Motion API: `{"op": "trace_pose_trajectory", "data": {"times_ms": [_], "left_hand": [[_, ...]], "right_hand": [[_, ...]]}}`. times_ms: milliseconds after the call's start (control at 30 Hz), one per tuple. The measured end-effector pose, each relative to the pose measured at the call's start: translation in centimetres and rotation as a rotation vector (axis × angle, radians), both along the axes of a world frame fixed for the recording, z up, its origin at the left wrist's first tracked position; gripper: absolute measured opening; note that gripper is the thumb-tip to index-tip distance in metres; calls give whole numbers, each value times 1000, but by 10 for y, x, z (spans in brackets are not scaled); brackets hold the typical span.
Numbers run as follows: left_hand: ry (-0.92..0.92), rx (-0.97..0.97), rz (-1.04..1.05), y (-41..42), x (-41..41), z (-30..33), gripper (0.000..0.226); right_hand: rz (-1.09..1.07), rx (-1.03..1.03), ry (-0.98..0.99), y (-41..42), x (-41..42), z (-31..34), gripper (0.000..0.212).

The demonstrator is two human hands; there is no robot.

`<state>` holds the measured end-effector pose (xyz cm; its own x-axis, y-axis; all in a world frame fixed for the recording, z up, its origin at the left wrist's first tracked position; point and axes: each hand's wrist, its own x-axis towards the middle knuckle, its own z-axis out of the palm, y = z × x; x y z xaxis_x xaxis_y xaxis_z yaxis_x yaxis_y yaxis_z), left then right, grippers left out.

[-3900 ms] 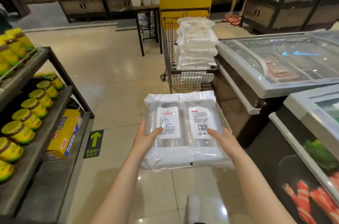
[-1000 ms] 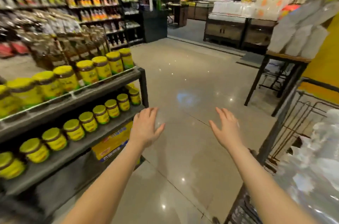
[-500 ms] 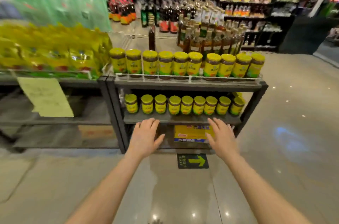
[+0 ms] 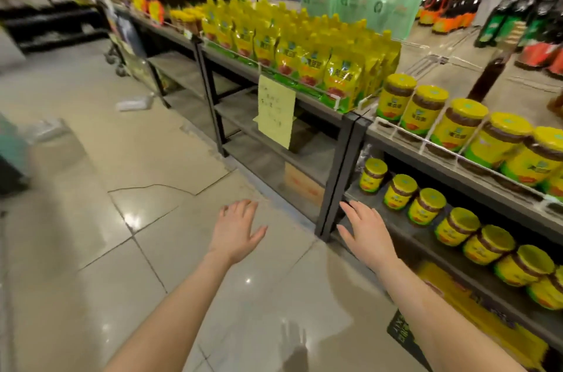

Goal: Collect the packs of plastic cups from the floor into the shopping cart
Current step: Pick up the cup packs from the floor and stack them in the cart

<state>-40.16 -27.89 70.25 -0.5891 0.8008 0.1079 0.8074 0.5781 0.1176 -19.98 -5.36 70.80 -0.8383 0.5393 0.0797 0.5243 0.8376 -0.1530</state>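
Observation:
A clear pack of plastic cups (image 4: 134,103) lies on the tiled floor far ahead at the left, beside a shelf leg. Another blurred pale pack (image 4: 45,128) seems to lie nearer the left edge. My left hand (image 4: 236,230) and my right hand (image 4: 367,233) are stretched out in front of me, palms down, fingers spread, holding nothing. Both hover above the floor, far from the packs. The shopping cart is out of view.
A dark metal shelf rack (image 4: 338,158) runs along the right, with yellow pouches (image 4: 304,45) on top and yellow-lidded jars (image 4: 457,125) on two levels. A yellow paper note (image 4: 275,111) hangs from its edge. A dark object (image 4: 12,158) stands at the left edge.
The view has swung further left, away from the cart, along the shelf rack. The cup pack on the floor has come into sight. Both hands stay empty and spread.

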Motion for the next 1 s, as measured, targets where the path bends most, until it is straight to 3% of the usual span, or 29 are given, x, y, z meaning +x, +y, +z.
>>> {"op": "trace_pose_trajectory", "data": {"times_ms": [333, 667, 1000], "left_hand": [[51, 10, 250, -95, -121, 12, 75], [204, 21, 276, -155, -310, 66, 67], [188, -21, 352, -175, -431, 53, 72]], "right_hand": [[384, -26, -52, -54, -194, 11, 59], [484, -42, 69, -117, -399, 50, 55], [626, -20, 55, -136, -561, 48, 55]]}}
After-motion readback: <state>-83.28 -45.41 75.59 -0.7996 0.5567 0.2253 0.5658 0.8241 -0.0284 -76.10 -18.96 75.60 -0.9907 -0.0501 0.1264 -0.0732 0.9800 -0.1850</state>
